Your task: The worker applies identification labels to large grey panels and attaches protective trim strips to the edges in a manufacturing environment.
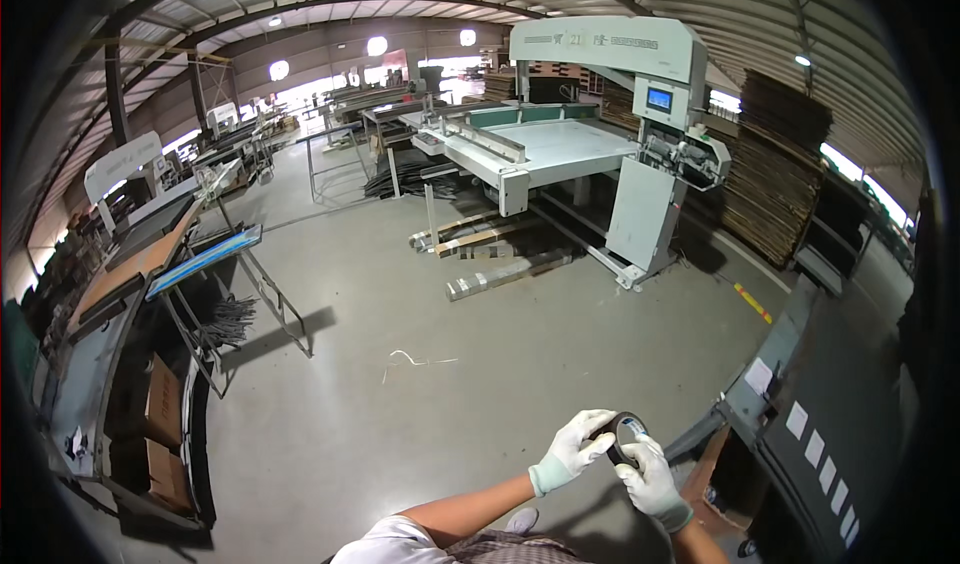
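Note:
Both my hands wear white gloves and hold a roll of black tape (618,430) between them, in front of me at the lower right. My left hand (575,453) grips the roll's left side, its fingers curled against the dark outer face. On the other side, my right hand (652,482) has its fingers bent over the roll's right edge. A pale core with some blue shows in the middle of the roll. Whether a strip of tape is pulled loose cannot be made out.
To my right stands a dark-topped table (800,444) with several white patches in a row. A large white cutting machine (570,149) fills the far middle, long wrapped bars (510,274) on the floor before it. Left are a blue-topped stand (205,262) and cardboard boxes (163,404).

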The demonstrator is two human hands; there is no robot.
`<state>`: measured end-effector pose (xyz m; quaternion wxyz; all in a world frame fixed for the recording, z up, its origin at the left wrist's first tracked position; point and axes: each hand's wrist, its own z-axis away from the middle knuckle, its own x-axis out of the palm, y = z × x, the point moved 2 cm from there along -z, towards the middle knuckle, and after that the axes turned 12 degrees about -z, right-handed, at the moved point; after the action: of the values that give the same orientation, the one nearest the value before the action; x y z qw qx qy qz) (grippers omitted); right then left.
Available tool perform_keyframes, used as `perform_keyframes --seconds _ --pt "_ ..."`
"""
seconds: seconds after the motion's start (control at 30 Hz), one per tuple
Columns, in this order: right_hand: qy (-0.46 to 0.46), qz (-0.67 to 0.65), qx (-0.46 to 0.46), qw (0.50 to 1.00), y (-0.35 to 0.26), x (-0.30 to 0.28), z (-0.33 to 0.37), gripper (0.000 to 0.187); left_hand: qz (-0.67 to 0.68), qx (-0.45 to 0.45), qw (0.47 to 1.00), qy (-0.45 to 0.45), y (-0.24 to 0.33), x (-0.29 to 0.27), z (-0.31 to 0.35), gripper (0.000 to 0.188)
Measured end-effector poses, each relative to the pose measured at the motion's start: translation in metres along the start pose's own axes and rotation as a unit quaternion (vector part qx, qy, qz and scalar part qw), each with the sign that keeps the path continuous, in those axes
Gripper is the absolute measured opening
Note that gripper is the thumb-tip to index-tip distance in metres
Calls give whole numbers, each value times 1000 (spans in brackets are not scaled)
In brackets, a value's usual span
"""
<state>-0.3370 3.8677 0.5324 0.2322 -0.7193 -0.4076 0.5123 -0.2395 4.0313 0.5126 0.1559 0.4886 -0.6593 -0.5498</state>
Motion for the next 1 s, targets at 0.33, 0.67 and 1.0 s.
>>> perform_keyframes --seconds 0.33,0.67,1.0 --pt "109 -42 8 993 -56 16 123 24 163 -67 978 -108 79 11 72 44" --pt "57 15 -49 997 -131 97 137 30 123 79 968 -205 44 -74 122 21" --pt "141 -120 231 955 -203 168 165 40 19 33 927 -373 6 -65 161 6"
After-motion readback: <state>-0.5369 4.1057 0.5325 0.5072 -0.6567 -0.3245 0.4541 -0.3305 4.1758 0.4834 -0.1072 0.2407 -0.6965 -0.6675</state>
